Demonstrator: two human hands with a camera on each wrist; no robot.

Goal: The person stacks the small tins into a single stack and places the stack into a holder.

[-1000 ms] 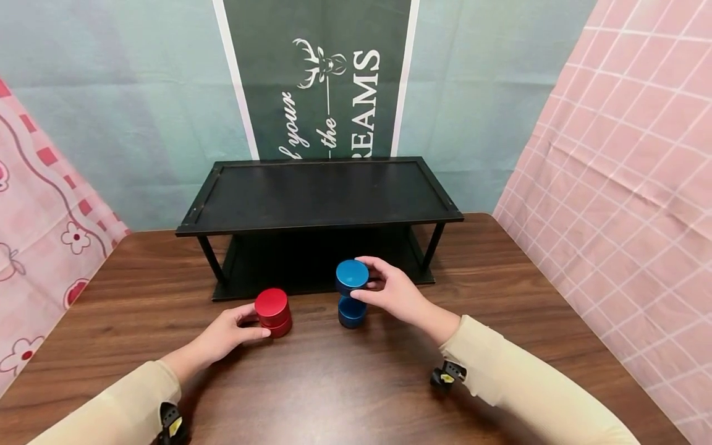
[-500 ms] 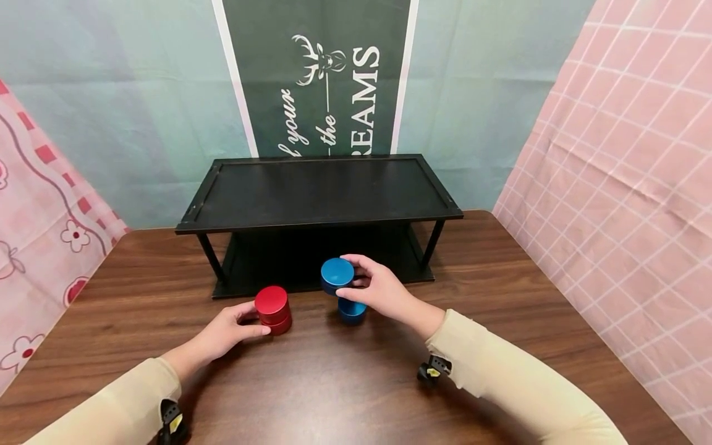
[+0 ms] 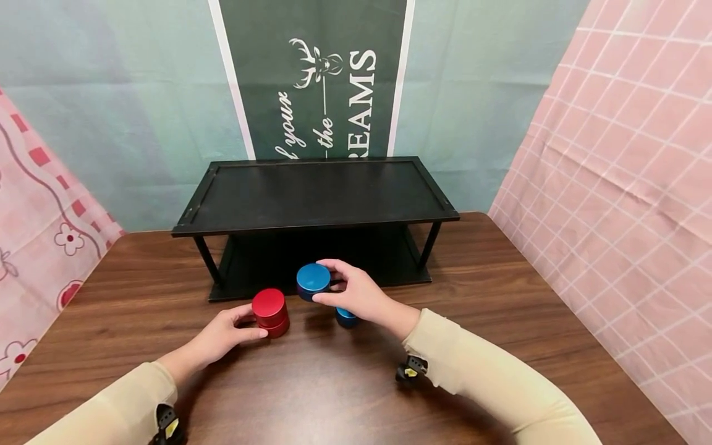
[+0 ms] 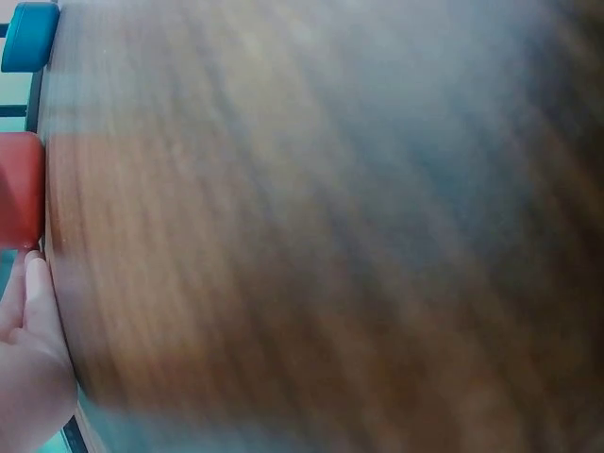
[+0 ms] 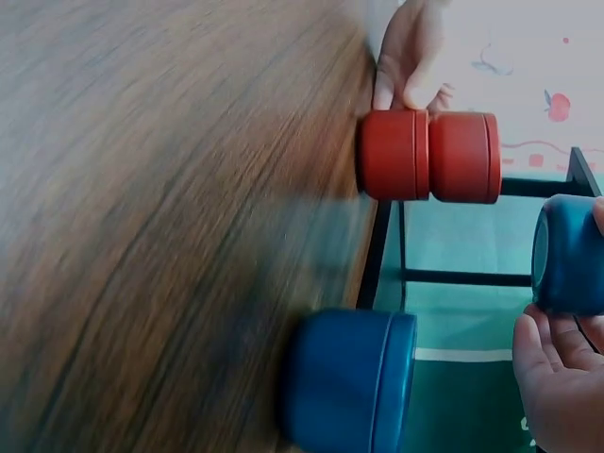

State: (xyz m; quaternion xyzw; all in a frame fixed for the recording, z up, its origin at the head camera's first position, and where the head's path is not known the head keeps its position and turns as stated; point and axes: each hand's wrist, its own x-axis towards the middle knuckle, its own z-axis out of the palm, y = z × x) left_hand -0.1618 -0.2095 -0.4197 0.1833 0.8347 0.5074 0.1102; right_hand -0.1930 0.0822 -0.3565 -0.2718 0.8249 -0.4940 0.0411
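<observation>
Two small round red tins stand stacked on the wooden table in the head view, the upper red tin on the lower red tin. My left hand holds the lower one from the left, thumb in front and fingers behind. A blue tin is gripped between the thumb and fingers of my right hand, raised above the table just right of the red stack. Another blue tin stands on the table, partly covered by that hand. The right wrist view shows a gap beneath the held blue tin.
Behind the tins stands a black two-level rack, its lower shelf close to them. The wooden table stretches out in front. Pink cloth hangs on both sides, and a green curtain hangs at the back.
My right hand has carried the blue tin left, from above the other blue tin toward the red stack. The left hand and the red tins have stayed in place.
</observation>
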